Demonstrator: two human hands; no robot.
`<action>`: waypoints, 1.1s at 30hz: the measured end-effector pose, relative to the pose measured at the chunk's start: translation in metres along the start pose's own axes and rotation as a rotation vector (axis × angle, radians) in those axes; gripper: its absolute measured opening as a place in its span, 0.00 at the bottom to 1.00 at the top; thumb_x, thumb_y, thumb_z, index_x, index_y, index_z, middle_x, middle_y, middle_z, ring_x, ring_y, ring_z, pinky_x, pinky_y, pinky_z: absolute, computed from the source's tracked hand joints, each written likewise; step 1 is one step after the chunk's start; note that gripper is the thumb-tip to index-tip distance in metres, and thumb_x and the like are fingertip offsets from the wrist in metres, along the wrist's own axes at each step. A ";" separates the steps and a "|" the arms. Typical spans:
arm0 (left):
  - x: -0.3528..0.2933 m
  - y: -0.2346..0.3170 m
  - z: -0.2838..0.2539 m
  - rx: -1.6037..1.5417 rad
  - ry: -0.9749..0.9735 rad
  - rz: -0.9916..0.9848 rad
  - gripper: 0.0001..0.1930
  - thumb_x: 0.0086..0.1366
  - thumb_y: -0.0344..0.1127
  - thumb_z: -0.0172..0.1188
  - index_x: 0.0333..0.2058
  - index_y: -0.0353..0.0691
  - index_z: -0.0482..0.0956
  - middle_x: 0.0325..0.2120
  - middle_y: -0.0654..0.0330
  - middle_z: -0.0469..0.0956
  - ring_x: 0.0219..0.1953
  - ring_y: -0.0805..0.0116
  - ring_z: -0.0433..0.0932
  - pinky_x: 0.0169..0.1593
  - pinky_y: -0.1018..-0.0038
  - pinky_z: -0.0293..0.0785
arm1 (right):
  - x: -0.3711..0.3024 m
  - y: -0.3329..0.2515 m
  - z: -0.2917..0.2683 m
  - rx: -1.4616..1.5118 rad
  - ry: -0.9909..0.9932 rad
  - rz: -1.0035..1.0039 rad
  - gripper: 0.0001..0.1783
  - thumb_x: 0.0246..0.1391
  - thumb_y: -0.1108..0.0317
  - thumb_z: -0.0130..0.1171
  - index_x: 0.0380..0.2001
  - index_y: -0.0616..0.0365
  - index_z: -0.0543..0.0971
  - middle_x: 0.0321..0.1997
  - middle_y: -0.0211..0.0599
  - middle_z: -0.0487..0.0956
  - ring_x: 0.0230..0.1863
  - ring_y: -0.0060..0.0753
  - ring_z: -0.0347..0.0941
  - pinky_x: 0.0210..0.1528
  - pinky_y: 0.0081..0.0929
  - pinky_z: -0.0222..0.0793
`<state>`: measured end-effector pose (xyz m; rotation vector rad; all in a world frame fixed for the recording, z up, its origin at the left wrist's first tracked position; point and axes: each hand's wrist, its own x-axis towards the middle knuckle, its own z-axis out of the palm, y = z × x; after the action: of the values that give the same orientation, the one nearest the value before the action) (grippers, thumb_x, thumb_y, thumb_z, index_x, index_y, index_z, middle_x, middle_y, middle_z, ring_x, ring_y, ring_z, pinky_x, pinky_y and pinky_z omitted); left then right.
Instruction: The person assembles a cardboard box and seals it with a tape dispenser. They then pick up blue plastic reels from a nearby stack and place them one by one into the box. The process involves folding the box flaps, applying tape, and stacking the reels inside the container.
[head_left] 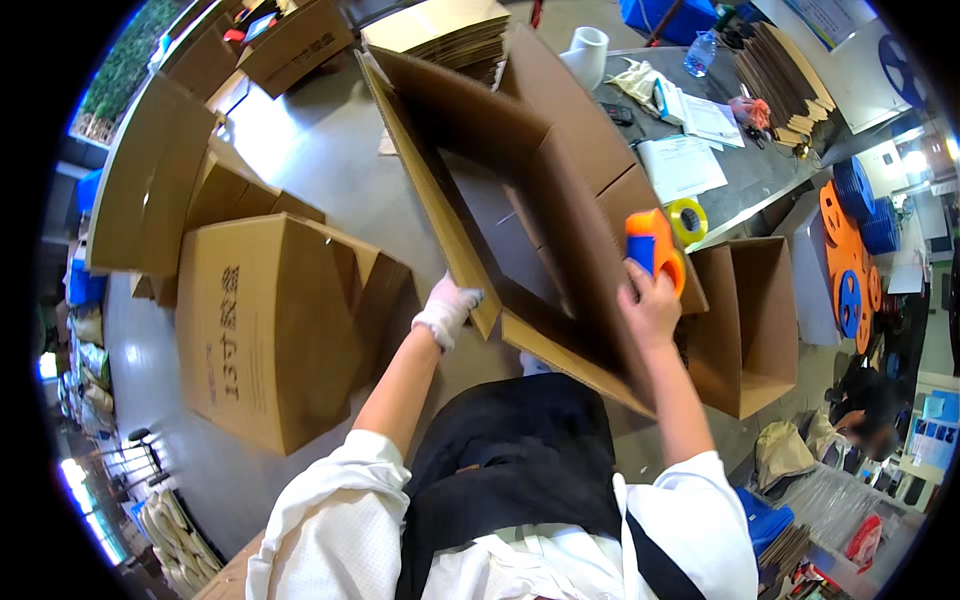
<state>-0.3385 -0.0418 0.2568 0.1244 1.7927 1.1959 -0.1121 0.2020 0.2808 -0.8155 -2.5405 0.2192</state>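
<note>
An open cardboard box (575, 210) stands tilted in front of me, its flaps spread and its inside showing. My left hand (447, 308), in a white glove, is closed on the near left edge of that box. My bare right hand (650, 305) is wrapped round an orange and blue tape dispenser (668, 245), held against the box's right side. Right behind the dispenser shows a yellow tape roll (687, 221); whether it is mounted on it I cannot tell.
At left stand a large cardboard box (240, 330) and other opened boxes. Another open box (745, 325) is at my right. The grey table (735, 185) carries papers, a plastic bottle (701, 54) and flat cardboard. Folded cardboard (440, 25) is stacked at the far side.
</note>
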 end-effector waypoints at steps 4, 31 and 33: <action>-0.109 -0.081 -0.040 0.149 0.054 0.146 0.25 0.56 0.36 0.59 0.53 0.38 0.69 0.40 0.55 0.79 0.40 0.62 0.78 0.42 0.71 0.73 | 0.049 -0.003 -0.011 -0.017 0.107 -0.093 0.22 0.43 0.58 0.66 0.46 0.38 0.80 0.33 0.41 0.73 0.36 0.46 0.74 0.38 0.40 0.72; -0.308 -0.335 0.211 0.355 -0.464 -0.335 0.23 0.63 0.44 0.55 0.54 0.40 0.71 0.47 0.48 0.77 0.48 0.52 0.75 0.52 0.66 0.69 | -0.403 0.053 0.026 0.197 -0.630 -0.060 0.41 0.46 0.70 0.63 0.63 0.32 0.62 0.39 0.38 0.74 0.40 0.43 0.71 0.42 0.39 0.68; -0.274 -0.238 0.187 0.563 -0.952 -0.538 0.24 0.62 0.44 0.57 0.54 0.40 0.72 0.46 0.48 0.78 0.49 0.54 0.76 0.52 0.65 0.70 | -0.413 0.063 0.044 0.145 -0.722 -0.048 0.45 0.45 0.70 0.65 0.65 0.34 0.58 0.38 0.38 0.74 0.38 0.43 0.71 0.43 0.40 0.68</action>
<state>0.0424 -0.1871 0.2369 0.4242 1.1254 0.1356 0.1956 0.0113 0.0681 -0.7009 -3.1440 0.7965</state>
